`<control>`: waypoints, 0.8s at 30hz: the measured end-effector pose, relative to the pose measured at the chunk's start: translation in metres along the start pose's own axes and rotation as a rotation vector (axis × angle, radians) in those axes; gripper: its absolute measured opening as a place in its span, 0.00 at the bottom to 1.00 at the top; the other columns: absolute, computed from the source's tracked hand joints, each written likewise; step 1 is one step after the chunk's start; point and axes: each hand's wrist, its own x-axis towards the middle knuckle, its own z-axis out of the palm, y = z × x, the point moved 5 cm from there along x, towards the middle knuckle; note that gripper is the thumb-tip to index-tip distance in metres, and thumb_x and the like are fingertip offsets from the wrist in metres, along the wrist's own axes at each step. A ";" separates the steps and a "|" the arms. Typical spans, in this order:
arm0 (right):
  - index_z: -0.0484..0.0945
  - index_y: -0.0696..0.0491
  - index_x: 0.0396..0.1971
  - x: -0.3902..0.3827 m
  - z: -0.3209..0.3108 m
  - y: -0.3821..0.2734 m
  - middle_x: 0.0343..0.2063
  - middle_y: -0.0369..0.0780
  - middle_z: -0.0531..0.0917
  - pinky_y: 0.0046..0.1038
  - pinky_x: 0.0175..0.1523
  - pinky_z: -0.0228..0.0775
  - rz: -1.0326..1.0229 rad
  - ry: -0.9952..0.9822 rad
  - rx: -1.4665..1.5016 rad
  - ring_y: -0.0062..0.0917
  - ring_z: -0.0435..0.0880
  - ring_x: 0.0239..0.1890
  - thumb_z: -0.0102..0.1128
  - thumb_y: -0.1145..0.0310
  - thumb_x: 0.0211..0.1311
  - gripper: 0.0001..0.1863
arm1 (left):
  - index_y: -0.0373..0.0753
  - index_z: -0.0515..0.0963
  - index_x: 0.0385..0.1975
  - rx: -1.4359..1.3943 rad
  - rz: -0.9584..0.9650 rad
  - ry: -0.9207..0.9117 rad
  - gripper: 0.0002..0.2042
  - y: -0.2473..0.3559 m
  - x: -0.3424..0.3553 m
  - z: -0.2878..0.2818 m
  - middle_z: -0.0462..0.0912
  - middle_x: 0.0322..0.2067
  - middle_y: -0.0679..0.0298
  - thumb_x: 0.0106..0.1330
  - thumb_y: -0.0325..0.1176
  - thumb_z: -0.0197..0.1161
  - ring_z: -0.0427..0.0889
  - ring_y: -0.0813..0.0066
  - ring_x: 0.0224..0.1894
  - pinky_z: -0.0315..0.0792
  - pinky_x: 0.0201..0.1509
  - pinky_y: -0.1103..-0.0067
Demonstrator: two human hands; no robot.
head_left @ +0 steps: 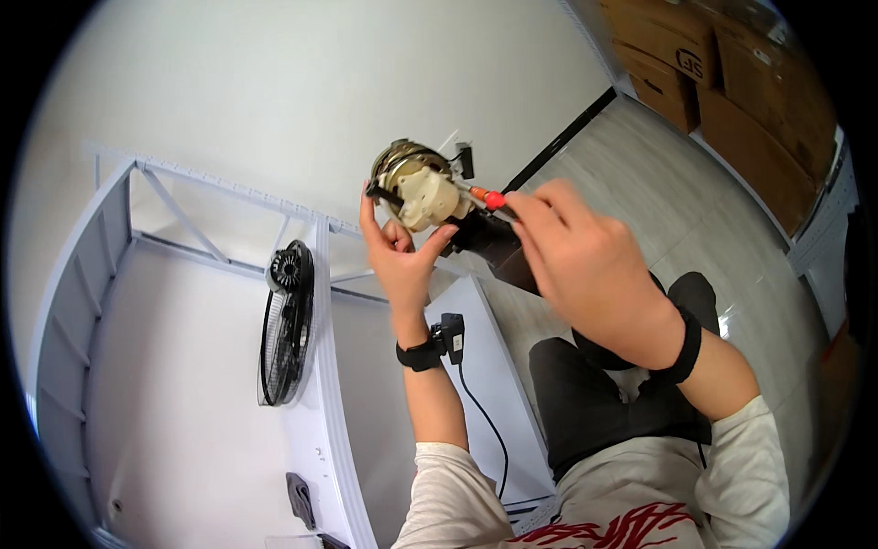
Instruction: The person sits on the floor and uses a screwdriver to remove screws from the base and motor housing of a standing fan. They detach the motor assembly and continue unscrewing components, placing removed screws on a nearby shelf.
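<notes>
In front of the wall is a fan motor (402,169) with a brass-coloured round body and a cream plastic gearbox (430,199) on its side. My left hand (402,261) grips it from below, fingers at its left side and thumb under the gearbox. A black housing (494,247) extends from the motor down toward my right hand, which partly hides it. My right hand (594,265) pinches a thin screwdriver-like tool (492,199) with a red and orange part, its far end against the gearbox's right side. Exactly where its tip sits is hard to see.
To the left stands a white metal-framed table (183,366) with a round black fan grille (288,320) at its edge. A black cable (485,412) hangs from a small device (453,337) on my left wrist. Cardboard boxes (759,137) fill a shelf at the far right.
</notes>
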 end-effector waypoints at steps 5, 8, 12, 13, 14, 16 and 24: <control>0.79 0.53 0.41 0.011 -0.005 0.000 0.31 0.41 0.77 0.33 0.29 0.76 0.016 0.039 0.020 0.36 0.82 0.24 0.60 0.79 0.54 0.13 | 0.41 0.60 0.66 0.071 0.285 0.164 0.45 0.003 -0.018 0.002 0.52 0.18 0.76 0.47 0.33 0.81 0.51 0.86 0.21 0.48 0.26 0.88; 0.81 0.52 0.39 0.016 -0.004 -0.004 0.30 0.41 0.79 0.33 0.28 0.73 0.018 0.006 0.024 0.37 0.81 0.24 0.62 0.79 0.55 0.12 | 0.41 0.62 0.62 -0.085 0.185 0.176 0.36 -0.015 -0.017 0.002 0.54 0.17 0.77 0.55 0.27 0.75 0.52 0.88 0.21 0.50 0.27 0.89; 0.81 0.51 0.41 0.017 0.000 -0.015 0.29 0.39 0.80 0.32 0.28 0.72 0.003 -0.051 -0.016 0.35 0.80 0.23 0.61 0.78 0.56 0.13 | 0.41 0.61 0.62 -0.151 0.036 0.125 0.30 -0.020 -0.013 0.004 0.53 0.16 0.78 0.61 0.24 0.69 0.54 0.89 0.20 0.53 0.27 0.90; 0.81 0.50 0.42 0.018 0.002 -0.017 0.28 0.39 0.80 0.31 0.28 0.71 0.003 -0.067 -0.034 0.35 0.80 0.23 0.61 0.78 0.56 0.13 | 0.40 0.65 0.60 -0.195 0.038 0.157 0.28 -0.020 -0.015 0.003 0.53 0.15 0.78 0.60 0.25 0.68 0.53 0.88 0.19 0.53 0.26 0.89; 0.81 0.49 0.42 0.019 0.003 -0.019 0.28 0.39 0.80 0.31 0.28 0.71 0.012 -0.089 -0.054 0.34 0.80 0.23 0.61 0.78 0.57 0.13 | 0.40 0.67 0.59 -0.119 0.093 0.180 0.27 -0.017 -0.015 0.003 0.53 0.15 0.77 0.60 0.25 0.69 0.53 0.88 0.19 0.53 0.26 0.89; 0.81 0.48 0.42 0.023 0.002 -0.022 0.28 0.38 0.80 0.30 0.28 0.70 0.031 -0.130 -0.091 0.33 0.79 0.22 0.60 0.78 0.57 0.14 | 0.40 0.71 0.57 0.042 0.198 0.224 0.25 -0.008 -0.016 0.001 0.53 0.16 0.76 0.58 0.26 0.69 0.53 0.87 0.19 0.52 0.26 0.88; 0.81 0.48 0.46 0.021 0.005 -0.039 0.29 0.38 0.81 0.25 0.28 0.68 0.048 -0.196 -0.210 0.27 0.76 0.20 0.60 0.78 0.59 0.15 | 0.39 0.73 0.55 0.024 0.432 0.362 0.26 -0.014 -0.015 0.006 0.55 0.15 0.72 0.53 0.26 0.71 0.57 0.83 0.17 0.57 0.22 0.87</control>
